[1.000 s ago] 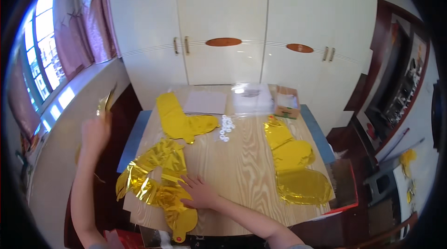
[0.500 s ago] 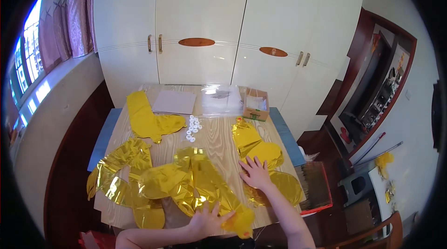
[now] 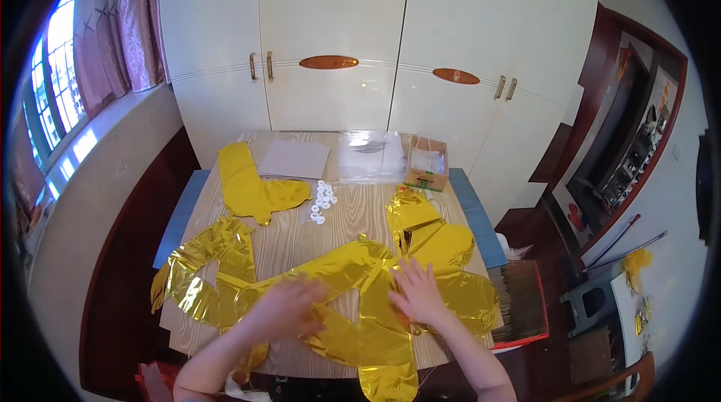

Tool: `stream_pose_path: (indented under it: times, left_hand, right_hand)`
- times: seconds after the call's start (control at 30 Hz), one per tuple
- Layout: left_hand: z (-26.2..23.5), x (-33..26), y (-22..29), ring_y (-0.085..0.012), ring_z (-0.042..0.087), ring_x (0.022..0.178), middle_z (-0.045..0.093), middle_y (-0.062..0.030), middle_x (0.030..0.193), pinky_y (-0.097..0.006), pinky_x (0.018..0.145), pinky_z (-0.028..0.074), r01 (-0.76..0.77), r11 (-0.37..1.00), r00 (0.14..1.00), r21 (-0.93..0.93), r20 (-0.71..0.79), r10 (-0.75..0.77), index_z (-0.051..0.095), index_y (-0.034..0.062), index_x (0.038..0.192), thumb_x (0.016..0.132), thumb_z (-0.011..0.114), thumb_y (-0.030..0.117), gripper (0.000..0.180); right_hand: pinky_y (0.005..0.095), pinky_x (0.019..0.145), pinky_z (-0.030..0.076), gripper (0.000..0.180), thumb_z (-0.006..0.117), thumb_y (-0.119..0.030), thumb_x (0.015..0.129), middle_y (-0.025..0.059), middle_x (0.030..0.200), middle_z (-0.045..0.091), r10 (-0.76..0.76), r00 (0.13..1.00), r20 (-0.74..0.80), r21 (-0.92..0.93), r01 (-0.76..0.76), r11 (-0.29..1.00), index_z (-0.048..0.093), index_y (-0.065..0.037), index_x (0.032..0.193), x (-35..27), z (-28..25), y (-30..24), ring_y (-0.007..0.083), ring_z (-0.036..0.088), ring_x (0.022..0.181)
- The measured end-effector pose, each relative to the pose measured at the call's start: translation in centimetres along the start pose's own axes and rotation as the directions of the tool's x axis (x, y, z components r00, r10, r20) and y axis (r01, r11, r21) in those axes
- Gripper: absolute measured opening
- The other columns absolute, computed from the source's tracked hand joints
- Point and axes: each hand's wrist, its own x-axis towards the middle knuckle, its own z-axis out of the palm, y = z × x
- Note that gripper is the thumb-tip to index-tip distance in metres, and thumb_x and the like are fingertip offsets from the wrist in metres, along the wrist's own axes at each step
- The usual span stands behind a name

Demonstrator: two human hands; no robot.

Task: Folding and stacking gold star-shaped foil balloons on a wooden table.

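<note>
Flat gold foil balloons lie across the table. The middle foil balloon (image 3: 345, 338) is spread out, one end hanging over the near edge. My left hand (image 3: 289, 308) is over its left part, blurred, with fingers stretched out; whether it touches the foil I cannot tell. My right hand (image 3: 418, 293) lies with fingers spread where this balloon meets the right foil balloon (image 3: 443, 240). Another crinkled foil balloon (image 3: 199, 274) lies at the left. At the far left is a smooth, bent foil balloon (image 3: 251, 188).
Several small white rings (image 3: 321, 203) lie mid-table. Behind them are a grey-white card stack (image 3: 295, 159), a clear plastic packet (image 3: 372, 160) and a small cardboard box (image 3: 428, 165). A red-edged box (image 3: 522, 304) stands right of the table (image 3: 282, 240). White cabinets (image 3: 330, 11) rise behind.
The middle foil balloon has been spread flatter, its top part now reaching toward the right balloon. My left hand has moved left and up. My right hand stays near the right balloon.
</note>
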Motion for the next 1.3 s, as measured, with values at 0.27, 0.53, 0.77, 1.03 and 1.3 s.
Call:
stream_pose_path:
  times: [0.27,0.53,0.77,1.03,1.3]
  left_hand:
    - [4.8,-4.0,-4.8,-0.0418,0.030,0.139,0.042,-0.0210,0.144,-0.063,0.110,0.022,0.130,0.954,0.984,0.272,0.083,-0.157,0.042,0.0203,0.144,0.083,0.052,0.069,0.079]
    - [6.4,-6.0,-0.6,-0.0411,0.046,0.127,0.061,-0.0268,0.117,-0.061,0.108,0.026,0.272,0.889,0.962,0.369,-0.112,-0.248,0.057,0.0121,0.132,0.080,0.055,0.068,0.076]
    - [2.7,-3.8,0.1,-0.0406,0.044,0.130,0.058,-0.0211,0.123,-0.061,0.108,0.027,0.209,0.968,0.974,0.137,0.061,-0.219,0.057,0.0139,0.129,0.080,0.061,0.063,0.069]
    - [7.0,2.3,-0.7,-0.0442,0.022,0.142,0.029,-0.0155,0.154,-0.067,0.110,0.016,-0.202,0.973,0.976,0.113,0.109,0.189,0.036,0.0254,0.148,0.085,0.053,0.066,0.077]
    - [7.8,2.5,0.6,-0.0430,0.022,0.141,0.028,-0.0168,0.153,-0.069,0.107,0.020,-0.144,0.989,0.986,0.046,0.093,0.139,0.042,0.0174,0.143,0.086,0.058,0.059,0.073]
  right_hand:
    - [0.0635,0.114,0.010,0.068,0.039,-0.058,0.095,0.0119,0.155,0.029,-0.235,0.948,0.216,-0.068,0.255,0.965,0.032,-0.017,0.149,-2.6,2.3,-5.0,0.0343,0.022,0.145]
    - [0.0638,0.114,0.009,0.060,0.045,-0.050,0.095,0.0065,0.156,0.029,-0.357,0.893,0.273,0.041,0.360,0.932,0.036,-0.023,0.148,3.9,1.3,-1.3,0.0297,0.023,0.145]
    - [0.0566,0.116,0.014,0.070,0.053,-0.056,0.090,0.0093,0.153,0.034,0.055,0.992,0.116,0.024,-0.058,0.998,0.040,-0.014,0.145,-1.5,-1.8,5.6,0.0304,0.027,0.144]
    - [0.0497,0.115,0.024,0.051,0.050,-0.048,0.095,0.0027,0.148,0.043,0.101,0.995,0.001,0.017,-0.101,0.995,0.051,-0.021,0.139,-3.6,1.4,8.4,0.0257,0.033,0.141]
    - [0.0420,0.095,0.045,0.026,0.061,-0.032,0.090,0.0005,0.112,0.070,0.059,0.956,-0.287,0.025,-0.054,0.998,0.073,-0.016,0.106,-2.6,1.7,8.0,0.0239,0.060,0.112]
